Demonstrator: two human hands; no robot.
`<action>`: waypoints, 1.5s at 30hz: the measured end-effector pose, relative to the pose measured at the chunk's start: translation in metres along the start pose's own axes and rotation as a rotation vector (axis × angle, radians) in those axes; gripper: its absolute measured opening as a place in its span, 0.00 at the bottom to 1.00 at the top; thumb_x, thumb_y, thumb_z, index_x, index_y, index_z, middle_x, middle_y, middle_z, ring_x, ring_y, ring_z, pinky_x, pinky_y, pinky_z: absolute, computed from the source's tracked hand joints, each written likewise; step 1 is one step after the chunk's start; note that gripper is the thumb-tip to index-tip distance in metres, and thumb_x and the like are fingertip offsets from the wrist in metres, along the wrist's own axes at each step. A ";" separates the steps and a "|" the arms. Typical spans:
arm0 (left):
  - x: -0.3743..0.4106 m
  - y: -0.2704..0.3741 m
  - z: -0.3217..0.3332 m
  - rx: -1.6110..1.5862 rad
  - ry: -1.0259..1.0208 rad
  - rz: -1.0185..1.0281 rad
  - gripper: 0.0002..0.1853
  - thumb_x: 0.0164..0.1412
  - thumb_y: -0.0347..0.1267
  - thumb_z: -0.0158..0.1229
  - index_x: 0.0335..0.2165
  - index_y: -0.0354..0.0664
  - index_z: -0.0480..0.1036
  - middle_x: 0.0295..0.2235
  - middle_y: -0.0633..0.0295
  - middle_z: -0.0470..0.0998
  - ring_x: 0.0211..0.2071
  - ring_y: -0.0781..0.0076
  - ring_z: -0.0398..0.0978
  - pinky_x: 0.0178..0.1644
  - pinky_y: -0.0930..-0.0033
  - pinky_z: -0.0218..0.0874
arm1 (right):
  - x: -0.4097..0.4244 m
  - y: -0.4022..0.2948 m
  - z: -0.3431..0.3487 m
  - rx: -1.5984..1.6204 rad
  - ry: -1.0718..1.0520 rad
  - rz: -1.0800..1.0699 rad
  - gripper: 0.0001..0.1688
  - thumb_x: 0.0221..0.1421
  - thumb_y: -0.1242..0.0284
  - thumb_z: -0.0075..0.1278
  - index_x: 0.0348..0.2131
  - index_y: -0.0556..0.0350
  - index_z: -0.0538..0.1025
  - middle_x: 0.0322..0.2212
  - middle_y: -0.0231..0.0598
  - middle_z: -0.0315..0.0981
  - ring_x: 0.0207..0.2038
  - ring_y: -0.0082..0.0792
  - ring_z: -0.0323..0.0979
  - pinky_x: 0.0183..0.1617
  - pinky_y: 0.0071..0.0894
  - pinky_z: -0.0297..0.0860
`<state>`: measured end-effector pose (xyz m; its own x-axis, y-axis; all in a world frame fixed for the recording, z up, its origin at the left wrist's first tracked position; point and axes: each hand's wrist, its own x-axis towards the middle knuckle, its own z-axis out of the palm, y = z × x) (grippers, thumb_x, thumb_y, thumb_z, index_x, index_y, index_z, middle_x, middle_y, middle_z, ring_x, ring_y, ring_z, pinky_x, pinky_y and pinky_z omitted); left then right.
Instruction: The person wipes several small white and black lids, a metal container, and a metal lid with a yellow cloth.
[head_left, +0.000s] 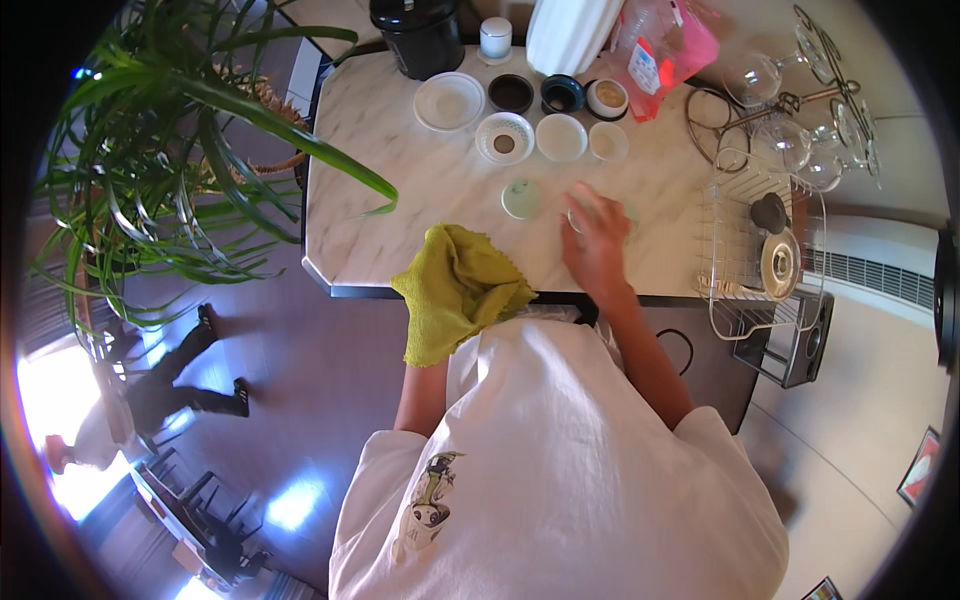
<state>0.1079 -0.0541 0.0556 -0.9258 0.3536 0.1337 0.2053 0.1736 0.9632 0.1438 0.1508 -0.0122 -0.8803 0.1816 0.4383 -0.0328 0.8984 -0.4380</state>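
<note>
A yellow-green cloth (457, 289) drapes over my left hand, which is hidden beneath it at the front edge of the marble-patterned counter (360, 180). My right hand (598, 236) is over the counter, slightly blurred, fingers curved around a small clear round piece (574, 220), perhaps a glass cup. Whether the fingers grip it is unclear. Another pale greenish round glass piece (632, 219) shows partly behind this hand. To the left lies a frosted greenish round glass piece (520, 199). Beyond are a white perforated bowl (505, 139), a white cup (562, 138) and a smaller cup (608, 141).
Farther back stand a white bowl (449, 102), dark cups (511, 94), a black canister (418, 37) and a pink bag (694, 37). A wire rack (765, 300) and stemmed glasses (784, 142) occupy the right. Plant leaves (330, 154) overhang the left; a person (172, 397) is beyond.
</note>
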 end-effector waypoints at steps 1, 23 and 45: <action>-0.003 -0.002 0.000 0.012 0.001 -0.008 0.22 0.33 0.23 0.67 0.31 0.36 0.65 0.28 0.63 0.70 0.29 0.77 0.67 0.36 0.76 0.61 | 0.000 0.005 -0.010 -0.046 -0.051 0.044 0.22 0.42 0.75 0.55 0.42 0.52 0.72 0.45 0.35 0.65 0.42 0.40 0.61 0.42 0.40 0.57; 0.012 -0.006 0.058 0.296 -0.011 0.161 0.15 0.39 0.17 0.51 0.31 0.36 0.65 0.24 0.53 0.69 0.22 0.57 0.67 0.25 0.65 0.58 | -0.004 -0.011 -0.012 1.369 0.007 0.841 0.11 0.57 0.74 0.41 0.40 0.58 0.65 0.41 0.53 0.68 0.38 0.41 0.71 0.45 0.37 0.66; 0.044 0.027 0.100 -0.530 0.077 -0.189 0.20 0.49 0.28 0.58 0.42 0.37 0.63 0.29 0.67 0.71 0.30 0.80 0.68 0.34 0.78 0.60 | 0.023 -0.057 -0.070 1.851 -0.064 0.803 0.31 0.62 0.56 0.30 0.52 0.64 0.61 0.46 0.39 0.65 0.47 0.29 0.64 0.51 0.29 0.60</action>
<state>0.1045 0.0583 0.0646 -0.9554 0.2900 -0.0551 -0.1353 -0.2643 0.9549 0.1582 0.1313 0.0779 -0.9507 0.2044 -0.2331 -0.0162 -0.7836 -0.6211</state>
